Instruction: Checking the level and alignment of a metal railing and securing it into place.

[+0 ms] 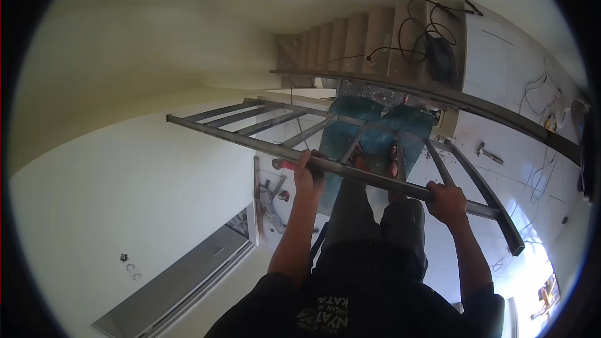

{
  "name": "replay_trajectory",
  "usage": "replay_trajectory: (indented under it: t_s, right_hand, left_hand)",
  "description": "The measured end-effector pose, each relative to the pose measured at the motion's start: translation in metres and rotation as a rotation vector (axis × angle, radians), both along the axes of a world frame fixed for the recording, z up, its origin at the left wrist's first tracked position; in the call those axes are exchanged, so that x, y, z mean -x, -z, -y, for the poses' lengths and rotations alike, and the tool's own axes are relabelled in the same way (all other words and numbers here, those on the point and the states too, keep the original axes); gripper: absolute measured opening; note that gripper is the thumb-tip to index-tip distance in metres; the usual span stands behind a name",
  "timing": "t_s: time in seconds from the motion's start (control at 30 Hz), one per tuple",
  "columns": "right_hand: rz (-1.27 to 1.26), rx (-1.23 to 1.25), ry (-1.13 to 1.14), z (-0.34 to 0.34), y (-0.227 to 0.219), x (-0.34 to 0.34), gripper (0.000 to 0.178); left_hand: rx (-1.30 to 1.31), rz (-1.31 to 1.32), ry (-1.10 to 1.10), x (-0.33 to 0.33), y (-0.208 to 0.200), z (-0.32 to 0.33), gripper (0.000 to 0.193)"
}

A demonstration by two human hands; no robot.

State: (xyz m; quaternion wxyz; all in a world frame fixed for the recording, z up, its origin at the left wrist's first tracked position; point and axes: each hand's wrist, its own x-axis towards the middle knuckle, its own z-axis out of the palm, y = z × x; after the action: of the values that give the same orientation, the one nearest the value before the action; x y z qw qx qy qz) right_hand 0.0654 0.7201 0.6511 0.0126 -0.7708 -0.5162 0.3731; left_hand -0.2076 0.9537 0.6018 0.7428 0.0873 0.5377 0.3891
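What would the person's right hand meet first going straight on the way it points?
The right hand is already closed around the near rail of the metal frame. Beyond that, a crossbar looks next, though depth is unclear.

dim interior, white glare on the floor (501,94) at lower right, shadowed stairs (379,31), fisheye-bowed edges, black rim
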Motion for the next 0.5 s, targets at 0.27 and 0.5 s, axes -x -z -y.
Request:
replay_trajectory:
  t_s: [0.27, 0.5]
  right_hand:
    - [-0.001, 0.034, 0.027, -0.012, -0.007, 0.0, 0.009]
    - [0.029, 0.104, 0.026, -0.022, -0.008, -0.004, 0.01]
  left_hand:
    - [0.055, 0.311, -0.208, 0.016, 0.0, -0.034, 0.029]
    - [0.213, 0.095, -0.226, 0.005, -0.001, -0.042, 0.031]
